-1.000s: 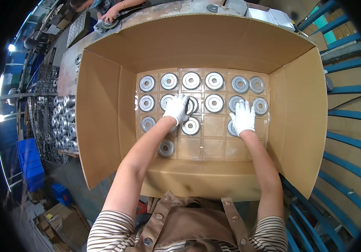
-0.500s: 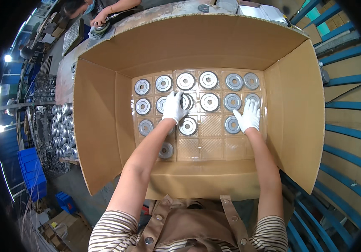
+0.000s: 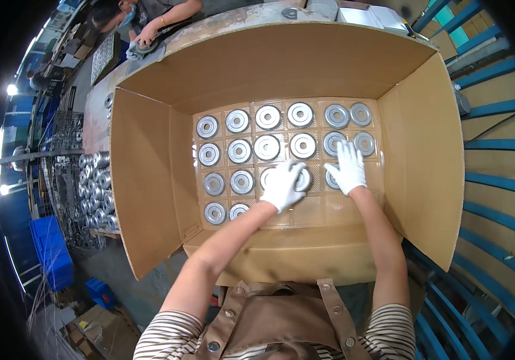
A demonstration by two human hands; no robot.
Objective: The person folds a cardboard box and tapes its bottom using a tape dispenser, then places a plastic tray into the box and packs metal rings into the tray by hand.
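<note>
Inside a large open cardboard box [image 3: 251, 57], rows of round silver metal discs with centre holes sit in a clear plastic tray [image 3: 336, 211] with square pockets. My gloved left hand [image 3: 282, 186] is in the third row, its fingers and thumb closed around the edge of a metal disc [image 3: 303, 179]. It partly covers a neighbouring disc [image 3: 265, 177]. My gloved right hand [image 3: 348, 169] lies over the right side with its fingers spread. Its fingertips reach a disc [image 3: 333, 144] in the second row, and its thumb overlaps a disc [image 3: 330, 180] below that.
Tall box flaps [image 3: 428, 162] stand up around the tray. Stacked metal parts [image 3: 95, 186] lie at the left on a worn table. Beyond the box, a co-worker's hand [image 3: 146, 36] handles a part. Blue slats [image 3: 500, 147] run along the right, and blue bins [image 3: 50, 252] stand at lower left.
My left hand has moved right and nearer to me, from the second row to a third-row pocket that held no disc before. My right hand has shifted slightly left. The view has shifted a little.
</note>
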